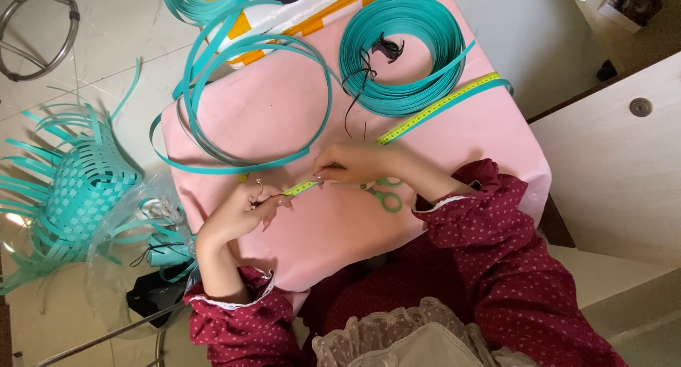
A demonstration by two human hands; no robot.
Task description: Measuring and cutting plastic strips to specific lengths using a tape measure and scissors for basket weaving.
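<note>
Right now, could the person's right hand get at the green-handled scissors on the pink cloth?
Probably yes. The right hand rests just above the scissors, partly covering them, though its fingers are pinching the yellow measuring tape against the teal strip and would have to let go first.

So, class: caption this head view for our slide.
Both hands stretch a yellow tape along a teal strip on a pink table.

A yellow-and-white checked box lies at the pink table's far edge.
</note>
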